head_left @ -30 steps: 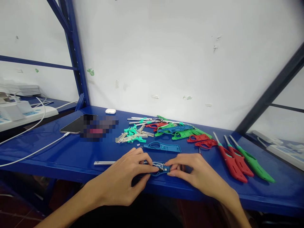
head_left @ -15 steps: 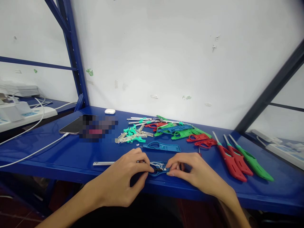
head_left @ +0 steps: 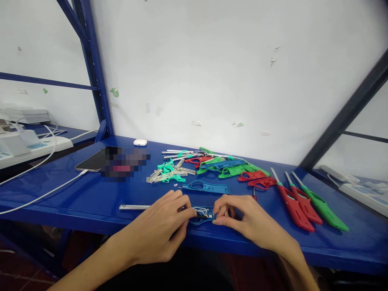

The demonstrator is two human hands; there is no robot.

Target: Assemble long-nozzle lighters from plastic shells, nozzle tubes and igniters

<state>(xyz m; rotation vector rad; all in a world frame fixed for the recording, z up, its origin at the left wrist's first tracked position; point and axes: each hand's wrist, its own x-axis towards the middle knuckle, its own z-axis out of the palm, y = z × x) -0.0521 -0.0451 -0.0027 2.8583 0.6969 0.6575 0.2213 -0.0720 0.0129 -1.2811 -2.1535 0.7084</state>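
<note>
Slight shift only: your left hand (head_left: 162, 228) has drawn its fingertips back a touch from the wiring since the earlier frame; your right hand (head_left: 248, 214) stays at its end. Right thumb and forefinger pinched narrow on the open blue casing half (head_left: 200, 221). Left fingertips on its other end, bunched close; whether they clasp or just press, can't tell. Casing lies at the front edge of the table (head_left: 133, 192), between your hands, white wires (head_left: 202, 211) showing. Metal tube (head_left: 133, 207) sticks out beyond your left hand; its join is hidden.

Just behind: second blue half (head_left: 210, 188), apart, so this unit reads as partway, unclosed. Farther back: heap of teal and clear pieces (head_left: 169, 175), pile of loose casing halves (head_left: 233, 171), apparently remaining work. Right side: two red lighters (head_left: 292, 206), one green lighter (head_left: 327, 209), looking whole and done.
</note>
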